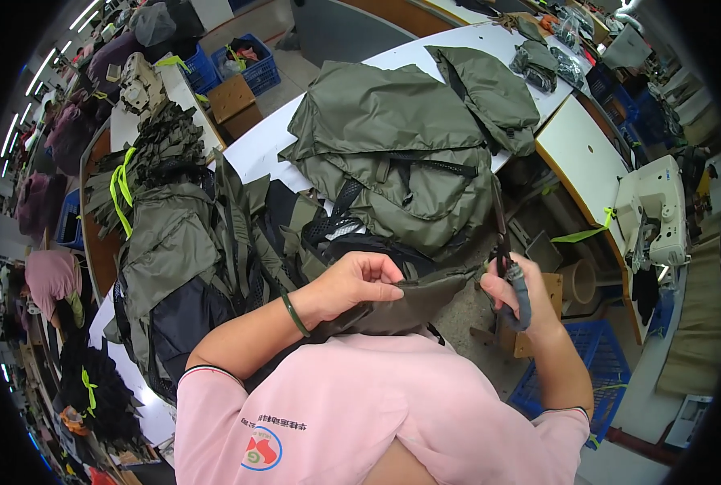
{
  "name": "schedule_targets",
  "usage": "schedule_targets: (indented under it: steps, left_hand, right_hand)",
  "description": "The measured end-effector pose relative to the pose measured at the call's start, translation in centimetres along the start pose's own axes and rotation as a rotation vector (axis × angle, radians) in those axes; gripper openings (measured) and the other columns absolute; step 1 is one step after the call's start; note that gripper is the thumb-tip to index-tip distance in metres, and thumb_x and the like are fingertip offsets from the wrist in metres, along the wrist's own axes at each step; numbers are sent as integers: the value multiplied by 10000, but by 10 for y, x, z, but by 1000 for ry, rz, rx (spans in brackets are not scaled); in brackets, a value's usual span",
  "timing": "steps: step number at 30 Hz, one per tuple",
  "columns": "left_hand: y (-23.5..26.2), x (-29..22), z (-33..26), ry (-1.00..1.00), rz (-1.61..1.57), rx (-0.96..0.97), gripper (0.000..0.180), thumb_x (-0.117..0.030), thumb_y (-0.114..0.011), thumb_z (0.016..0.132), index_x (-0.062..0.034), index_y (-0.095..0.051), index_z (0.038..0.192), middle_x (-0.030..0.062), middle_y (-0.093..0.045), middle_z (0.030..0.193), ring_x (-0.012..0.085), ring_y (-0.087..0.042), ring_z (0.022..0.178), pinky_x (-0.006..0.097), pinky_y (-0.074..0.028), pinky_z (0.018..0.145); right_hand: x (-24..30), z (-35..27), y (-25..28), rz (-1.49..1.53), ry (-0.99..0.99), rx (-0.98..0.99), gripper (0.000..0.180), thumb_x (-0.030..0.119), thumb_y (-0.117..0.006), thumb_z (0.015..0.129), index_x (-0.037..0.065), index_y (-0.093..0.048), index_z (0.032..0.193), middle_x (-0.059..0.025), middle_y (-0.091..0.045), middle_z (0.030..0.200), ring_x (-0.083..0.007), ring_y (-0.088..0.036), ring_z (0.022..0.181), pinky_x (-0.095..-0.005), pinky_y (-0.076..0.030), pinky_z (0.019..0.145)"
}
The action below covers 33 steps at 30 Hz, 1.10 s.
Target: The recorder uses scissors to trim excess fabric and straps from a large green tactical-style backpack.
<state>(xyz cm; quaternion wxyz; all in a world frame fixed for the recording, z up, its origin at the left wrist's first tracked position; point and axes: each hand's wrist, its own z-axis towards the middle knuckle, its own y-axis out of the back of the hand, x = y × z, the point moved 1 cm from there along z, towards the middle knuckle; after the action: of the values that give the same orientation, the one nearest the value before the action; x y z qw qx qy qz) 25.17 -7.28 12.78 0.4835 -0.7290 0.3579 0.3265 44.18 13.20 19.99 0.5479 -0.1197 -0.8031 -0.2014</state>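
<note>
My left hand [364, 283] pinches the edge of an olive fabric piece [429, 297] between thumb and fingertips, close in front of my chest. The piece stretches to the right, toward my right hand [526, 295]. That hand is closed round the grey-wrapped handle of a pair of scissors [502, 257], whose dark blades point away from me. Whether the scissors touch the fabric, I cannot tell. Just beyond my hands, a large olive backpack [393, 174] lies on the white table [255, 149], with black straps and mesh showing.
More olive and black bag pieces [174, 259] are heaped at the left, some tied with a neon yellow strip [122, 190]. A sewing machine [659, 210] stands on the right table. Blue crates [599, 356] sit at lower right and far left, and a wooden stool [235, 101] stands beyond.
</note>
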Motion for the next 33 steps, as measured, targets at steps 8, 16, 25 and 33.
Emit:
schedule_targets:
  steps: [8, 16, 25, 33]
  left_hand:
    - [4, -5, 2, 21, -25, -2, 128, -17, -735, 827, -39, -655, 924, -21, -636, 827, 39, -586, 741, 181, -472, 707]
    - [1, -3, 4, 31, -28, 43, 137, -10, -730, 826, -31, -659, 941, -21, -635, 827, 37, -580, 742, 178, -470, 707]
    - [2, -2, 3, 38, -32, 65, 181, 14, -717, 829, -27, -664, 997, 4, -665, 881, 54, -614, 801, 190, -492, 749]
    - [0, -3, 3, 47, -40, 70, 192, 20, -717, 828, -25, -670, 1009, 10, -670, 904, 57, -619, 815, 192, -494, 770]
  right_hand:
    - [40, -7, 19, -1270, 698, -72, 358, 219, -801, 547, 89, -593, 809, -48, -564, 695, -265, -535, 680, -380, -357, 667]
    - [44, -1, 10, -1363, 774, -26, 365, 165, -781, 513, 92, -580, 808, -44, -546, 747, -235, -542, 736, -375, -361, 681]
    - [44, 5, 9, -1338, 751, 52, 365, 146, -761, 506, 88, -589, 823, -50, -564, 740, -240, -561, 738, -378, -364, 698]
    - [46, 7, 5, -1345, 767, 52, 344, 136, -751, 514, 89, -593, 816, -43, -573, 722, -231, -570, 738, -381, -366, 701]
